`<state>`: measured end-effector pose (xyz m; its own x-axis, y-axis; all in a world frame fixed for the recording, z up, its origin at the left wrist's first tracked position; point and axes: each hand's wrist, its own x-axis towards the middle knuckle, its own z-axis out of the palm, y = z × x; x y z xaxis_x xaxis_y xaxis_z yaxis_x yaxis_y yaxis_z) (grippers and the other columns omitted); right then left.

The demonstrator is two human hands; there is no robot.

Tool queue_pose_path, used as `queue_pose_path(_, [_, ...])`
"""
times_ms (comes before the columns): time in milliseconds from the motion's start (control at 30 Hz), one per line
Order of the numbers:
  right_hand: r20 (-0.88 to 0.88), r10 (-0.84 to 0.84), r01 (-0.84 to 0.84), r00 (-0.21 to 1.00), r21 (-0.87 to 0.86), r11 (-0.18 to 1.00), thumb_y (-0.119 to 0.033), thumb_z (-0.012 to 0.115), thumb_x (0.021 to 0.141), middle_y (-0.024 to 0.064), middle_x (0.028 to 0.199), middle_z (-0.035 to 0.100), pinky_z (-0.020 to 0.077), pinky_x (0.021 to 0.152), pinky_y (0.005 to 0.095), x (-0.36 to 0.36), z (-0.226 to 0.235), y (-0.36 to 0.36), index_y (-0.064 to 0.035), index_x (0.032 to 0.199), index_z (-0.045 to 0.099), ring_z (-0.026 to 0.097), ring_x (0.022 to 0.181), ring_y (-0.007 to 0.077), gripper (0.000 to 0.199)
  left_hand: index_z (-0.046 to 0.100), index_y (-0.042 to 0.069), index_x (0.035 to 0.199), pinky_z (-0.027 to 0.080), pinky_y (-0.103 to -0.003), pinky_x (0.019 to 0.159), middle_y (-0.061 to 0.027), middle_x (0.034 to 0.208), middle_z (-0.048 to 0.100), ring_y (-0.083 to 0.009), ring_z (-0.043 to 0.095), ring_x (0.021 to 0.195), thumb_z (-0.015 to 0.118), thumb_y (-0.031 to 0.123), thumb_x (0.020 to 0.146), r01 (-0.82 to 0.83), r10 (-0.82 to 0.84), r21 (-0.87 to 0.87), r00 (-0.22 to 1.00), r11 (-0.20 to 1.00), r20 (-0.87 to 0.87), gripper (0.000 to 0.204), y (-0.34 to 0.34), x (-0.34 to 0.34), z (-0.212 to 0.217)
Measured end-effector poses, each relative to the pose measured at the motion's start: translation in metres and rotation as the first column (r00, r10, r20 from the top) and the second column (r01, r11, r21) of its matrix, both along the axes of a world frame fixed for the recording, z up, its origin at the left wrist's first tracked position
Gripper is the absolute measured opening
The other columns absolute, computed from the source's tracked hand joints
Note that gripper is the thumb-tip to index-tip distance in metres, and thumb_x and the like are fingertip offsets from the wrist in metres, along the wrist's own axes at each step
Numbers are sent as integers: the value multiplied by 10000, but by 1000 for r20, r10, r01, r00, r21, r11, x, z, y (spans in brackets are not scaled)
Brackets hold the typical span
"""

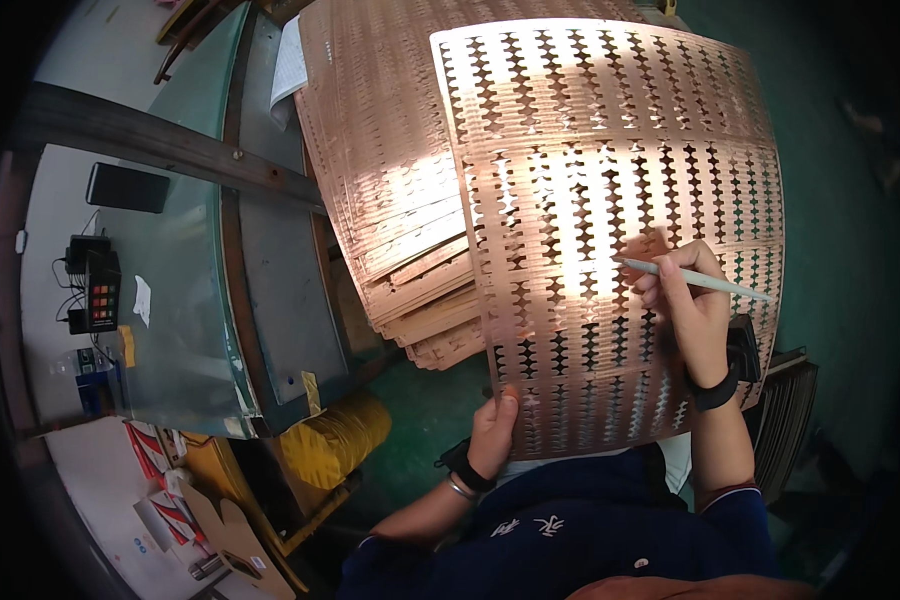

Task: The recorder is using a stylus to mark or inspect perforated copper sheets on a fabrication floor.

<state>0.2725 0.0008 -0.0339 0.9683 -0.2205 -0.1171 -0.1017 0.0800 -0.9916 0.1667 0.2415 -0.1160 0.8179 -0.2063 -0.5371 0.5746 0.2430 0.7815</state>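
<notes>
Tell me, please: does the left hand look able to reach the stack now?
Probably not without letting go: the left hand is gripping the sheet by its left edge. Otherwise, the stack's near edge looks uncovered.

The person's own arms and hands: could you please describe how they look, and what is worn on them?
The left hand is ungloved, with a black strap and a silver-coloured bangle at the wrist. The right hand is also ungloved, with a black band and boxy black device. The right sleeve is dark blue, short, pale-edged.
</notes>
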Motion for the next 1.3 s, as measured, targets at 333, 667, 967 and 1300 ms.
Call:
queue_pose_path(333, [126,310,-281,942,-205,937,-53,557,843,40,827,609,413,613,188,17,9,47,2,972,578,531,717,57,142,566,0,1032,427,-219,765,4,947,569,-53,495,859,411,297,964,7,-9,-47,1000,999,-26,341,1,0,-1])
queue_pose_path(667, [66,351,-331,934,-212,920,-73,553,857,15,788,605,401,573,180,34,4,71,-2,951,588,519,675,41,122,571,-12,1041,428,-216,752,8,923,568,-52,494,848,421,289,960,15,-15,-48,1000,999,-15,345,1,0,-6])
queue_pose_path(967, [8,297,-290,955,-197,937,-102,556,873,-9,730,583,385,552,164,42,9,80,-4,906,578,499,651,19,106,583,-32,1023,432,-214,734,7,875,590,-47,505,815,454,271,950,35,-35,-2,999,999,35,338,2,0,-11])
queue_pose_path(1300, [35,309,-272,950,-391,879,-136,558,879,12,683,580,394,551,171,52,12,86,1,874,575,504,599,45,138,572,-40,1065,433,-214,750,-2,897,596,-54,512,839,457,264,949,55,-56,25,997,998,44,345,2,1,-11])
